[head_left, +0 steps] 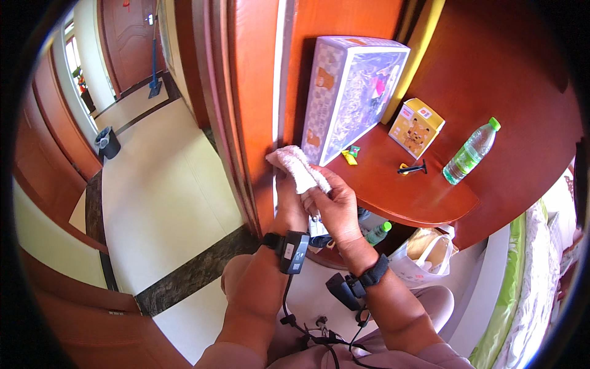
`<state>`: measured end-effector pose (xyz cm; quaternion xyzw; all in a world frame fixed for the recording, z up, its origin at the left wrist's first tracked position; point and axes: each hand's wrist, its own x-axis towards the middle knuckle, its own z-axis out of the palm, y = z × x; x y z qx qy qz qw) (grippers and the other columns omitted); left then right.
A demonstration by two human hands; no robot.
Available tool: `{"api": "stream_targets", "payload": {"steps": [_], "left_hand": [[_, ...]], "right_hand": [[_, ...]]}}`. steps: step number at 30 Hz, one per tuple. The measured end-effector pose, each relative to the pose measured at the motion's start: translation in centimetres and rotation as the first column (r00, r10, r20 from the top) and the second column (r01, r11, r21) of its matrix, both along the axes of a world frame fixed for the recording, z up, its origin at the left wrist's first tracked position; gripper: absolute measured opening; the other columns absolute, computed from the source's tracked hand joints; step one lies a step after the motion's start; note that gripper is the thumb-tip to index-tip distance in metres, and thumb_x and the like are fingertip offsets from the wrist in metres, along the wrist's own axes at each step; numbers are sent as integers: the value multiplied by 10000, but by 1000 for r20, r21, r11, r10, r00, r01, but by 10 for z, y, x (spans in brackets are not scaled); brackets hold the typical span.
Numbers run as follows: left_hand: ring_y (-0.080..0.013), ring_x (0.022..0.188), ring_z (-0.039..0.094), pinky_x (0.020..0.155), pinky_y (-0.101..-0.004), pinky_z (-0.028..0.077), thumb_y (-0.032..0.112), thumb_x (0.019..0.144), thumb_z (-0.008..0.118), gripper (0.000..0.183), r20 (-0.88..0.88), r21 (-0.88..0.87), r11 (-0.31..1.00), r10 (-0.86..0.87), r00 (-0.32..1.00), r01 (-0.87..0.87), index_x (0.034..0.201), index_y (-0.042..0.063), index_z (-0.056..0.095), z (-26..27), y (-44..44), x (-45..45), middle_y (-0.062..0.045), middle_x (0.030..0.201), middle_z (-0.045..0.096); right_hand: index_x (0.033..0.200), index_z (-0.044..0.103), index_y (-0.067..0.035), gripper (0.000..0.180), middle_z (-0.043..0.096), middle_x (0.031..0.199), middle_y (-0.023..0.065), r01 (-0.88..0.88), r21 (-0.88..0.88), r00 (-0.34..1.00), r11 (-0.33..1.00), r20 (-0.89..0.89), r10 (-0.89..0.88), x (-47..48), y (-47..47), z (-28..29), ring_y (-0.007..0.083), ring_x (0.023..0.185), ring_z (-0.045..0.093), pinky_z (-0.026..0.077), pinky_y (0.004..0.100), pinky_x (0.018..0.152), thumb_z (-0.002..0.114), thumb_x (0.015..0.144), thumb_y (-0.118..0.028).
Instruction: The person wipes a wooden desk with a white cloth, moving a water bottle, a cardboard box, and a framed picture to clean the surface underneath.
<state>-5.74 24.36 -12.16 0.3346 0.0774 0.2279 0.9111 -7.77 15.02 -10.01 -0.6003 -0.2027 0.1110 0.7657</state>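
Observation:
A pinkish-white cloth is held up between both hands at the edge of the wooden door frame. My left hand is behind the cloth, its fingers largely covered by it. My right hand pinches the cloth's lower right part between thumb and fingers. Just beyond the hands, a purple-and-white box with a clear window stands on a reddish wooden shelf. Black devices with cables are strapped to both wrists.
On the shelf are small wrapped packets, a yellow carton, a black razor and a green-capped plastic bottle. Below are another bottle and a white bag. A bed edge lies right; a bin and mop stand left.

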Motion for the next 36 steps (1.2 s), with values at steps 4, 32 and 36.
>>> {"api": "stream_targets", "payload": {"steps": [4, 32, 36], "left_hand": [[-124, 844, 572, 720, -283, 473, 497, 966, 457, 380, 202, -51, 964, -248, 948, 263, 1140, 159, 485, -66, 17, 0, 20, 954, 552], [-174, 1076, 588, 906, -329, 486, 322, 901, 678, 505, -123, 81, 847, -515, 848, 526, 1269, 23, 505, -38, -145, -39, -78, 1192, 608], [-165, 1120, 564, 919, -327, 480, 249, 909, 672, 503, -190, 103, 717, -667, 721, 690, 1310, 10, 484, -31, -170, -48, -84, 1243, 578]], "right_hand": [[1238, 605, -32, 391, 656, 1066, 20, 52, -124, 989, 991, 144, -34, -6, -2, 6, 68, 875, 573, 495, 224, 773, 580, 860, 65], [1214, 566, -8, 280, 624, 1166, 76, 551, 56, 818, 832, 160, -553, -53, -200, 2, 148, 1086, 571, 441, 263, 960, 484, 948, 27], [1224, 550, -51, 264, 597, 1194, 56, 688, 212, 692, 694, 97, -715, -53, -225, 12, 106, 1041, 572, 451, 221, 874, 480, 974, -3]]}}
